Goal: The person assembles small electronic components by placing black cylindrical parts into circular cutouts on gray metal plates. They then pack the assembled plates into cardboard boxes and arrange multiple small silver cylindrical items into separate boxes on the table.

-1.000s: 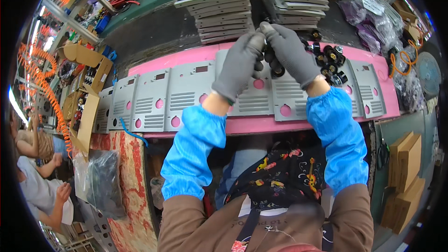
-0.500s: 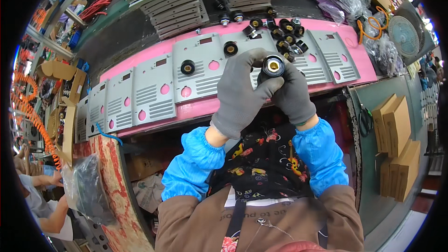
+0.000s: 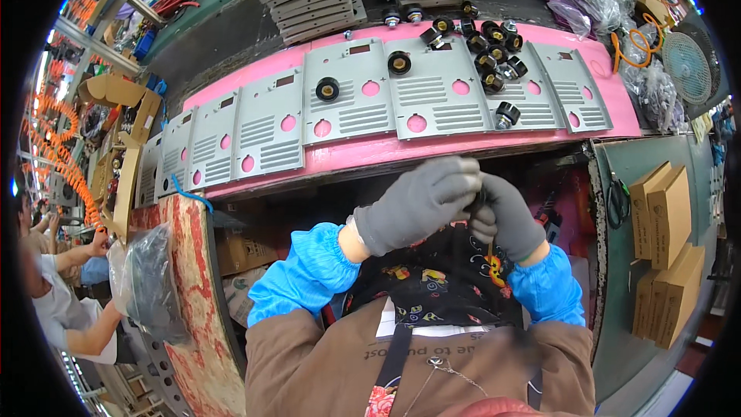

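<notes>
My gloved left hand [image 3: 423,202] and gloved right hand [image 3: 511,220] meet in front of the bench edge. Their fingers close around a small black part [image 3: 480,199], mostly hidden between the gloves. My left fingertips are pinched together above it; what they grip cannot be made out. The right fingers curl round its dark side. Beyond them, grey slotted metal panels [image 3: 266,120] stand in a row. A black round socket with a brass centre [image 3: 327,89] sits on one panel, and another socket [image 3: 399,62] on its neighbour. A black fitting with a metal end [image 3: 506,114] lies nearer my hands.
Under the panels is a pink sheet [image 3: 340,156]. Several black fittings [image 3: 492,54] are heaped at its right. Stacked grey panels [image 3: 316,0] stand behind. Scissors [image 3: 617,201] and brown cartons [image 3: 668,220] are at right. A person [image 3: 77,286] works at far left, beside a plastic bag [image 3: 150,286].
Both hands have come down and back from over the panels to below the bench edge. The black socket's brass centre, visible before, is now hidden. The view has shifted slightly.
</notes>
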A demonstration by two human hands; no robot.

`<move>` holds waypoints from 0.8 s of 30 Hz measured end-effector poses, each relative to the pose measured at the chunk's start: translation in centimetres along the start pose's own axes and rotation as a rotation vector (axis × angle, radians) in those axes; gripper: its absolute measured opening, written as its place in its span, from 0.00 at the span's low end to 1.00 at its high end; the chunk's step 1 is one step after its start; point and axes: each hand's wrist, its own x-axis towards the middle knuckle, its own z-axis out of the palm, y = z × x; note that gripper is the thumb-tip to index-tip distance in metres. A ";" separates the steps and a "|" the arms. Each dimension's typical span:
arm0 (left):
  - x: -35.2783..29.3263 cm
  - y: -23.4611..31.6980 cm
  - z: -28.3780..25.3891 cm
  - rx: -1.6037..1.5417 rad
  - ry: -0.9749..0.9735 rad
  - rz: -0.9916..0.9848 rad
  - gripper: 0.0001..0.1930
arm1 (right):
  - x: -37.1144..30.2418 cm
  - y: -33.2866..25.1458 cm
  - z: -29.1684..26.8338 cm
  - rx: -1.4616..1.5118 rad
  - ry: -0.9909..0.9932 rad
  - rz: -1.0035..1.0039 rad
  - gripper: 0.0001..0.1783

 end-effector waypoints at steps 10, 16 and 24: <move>-1.4 3.4 2.2 -0.244 0.318 -0.456 0.14 | 1.7 3.8 2.7 -0.094 0.237 -0.760 0.17; -0.8 4.0 4.0 -0.749 0.532 -0.868 0.10 | 1.1 2.6 2.4 -0.725 0.541 -0.988 0.16; -3.1 3.7 4.6 -1.138 0.442 -0.929 0.20 | -16.9 -7.9 -16.9 -1.824 1.798 -0.867 0.17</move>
